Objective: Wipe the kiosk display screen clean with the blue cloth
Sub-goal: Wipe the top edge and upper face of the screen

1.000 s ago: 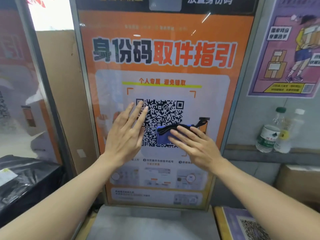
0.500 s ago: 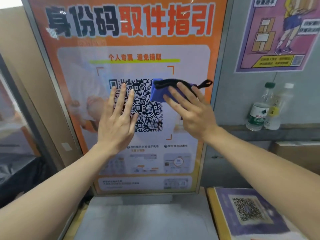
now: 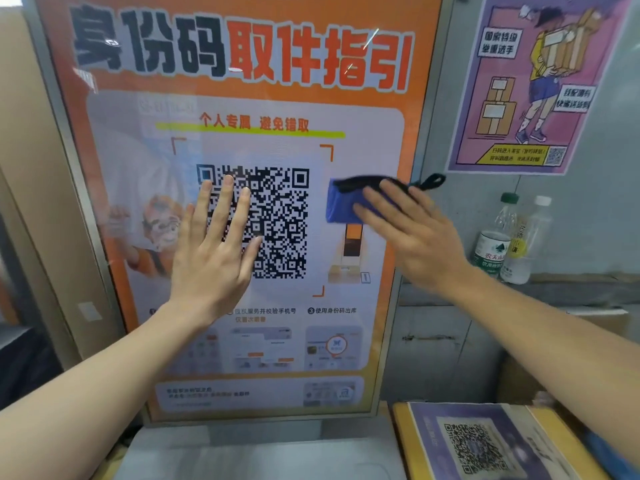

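1. The kiosk display screen (image 3: 242, 98) is mostly bright orange, with a pale whitish panel in the middle and big headline characters, half black, half red-orange.
2. The QR code (image 3: 273, 223) on it is your usual black-and-white pixel grid, with a yellow-green stripe above it.
3. The blue cloth (image 3: 341, 206) is a deep royal blue with black trim and a black loop.
4. The wall poster (image 3: 526, 81) is purple with a pink inner area and a yellow strip.
5. The two bottles (image 3: 502, 244) are clear, one with a green cap, one with a white cap.
6. The flyer (image 3: 485, 445) at lower right is purple with yellow edges.
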Action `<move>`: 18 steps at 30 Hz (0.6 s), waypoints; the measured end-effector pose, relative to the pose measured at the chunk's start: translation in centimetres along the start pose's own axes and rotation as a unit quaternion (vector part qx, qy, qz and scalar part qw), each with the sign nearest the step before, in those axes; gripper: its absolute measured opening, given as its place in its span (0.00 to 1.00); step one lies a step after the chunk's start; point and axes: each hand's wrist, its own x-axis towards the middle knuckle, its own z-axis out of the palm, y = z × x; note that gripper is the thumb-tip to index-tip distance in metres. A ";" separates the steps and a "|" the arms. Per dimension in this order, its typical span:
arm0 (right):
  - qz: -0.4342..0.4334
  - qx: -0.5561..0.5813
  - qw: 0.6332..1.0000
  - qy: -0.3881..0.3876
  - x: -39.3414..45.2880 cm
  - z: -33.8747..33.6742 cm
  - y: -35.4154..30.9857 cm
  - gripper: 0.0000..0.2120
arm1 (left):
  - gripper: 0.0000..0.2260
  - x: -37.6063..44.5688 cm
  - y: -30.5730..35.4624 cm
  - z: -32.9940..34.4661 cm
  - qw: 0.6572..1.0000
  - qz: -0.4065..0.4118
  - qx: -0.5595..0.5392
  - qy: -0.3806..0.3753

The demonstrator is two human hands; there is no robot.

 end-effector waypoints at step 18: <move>-0.001 0.024 0.999 -0.021 -8.5 3.7 -7.4 0.31 | 0.27 -2.4 -0.7 1.4 0.998 0.045 0.012 0.029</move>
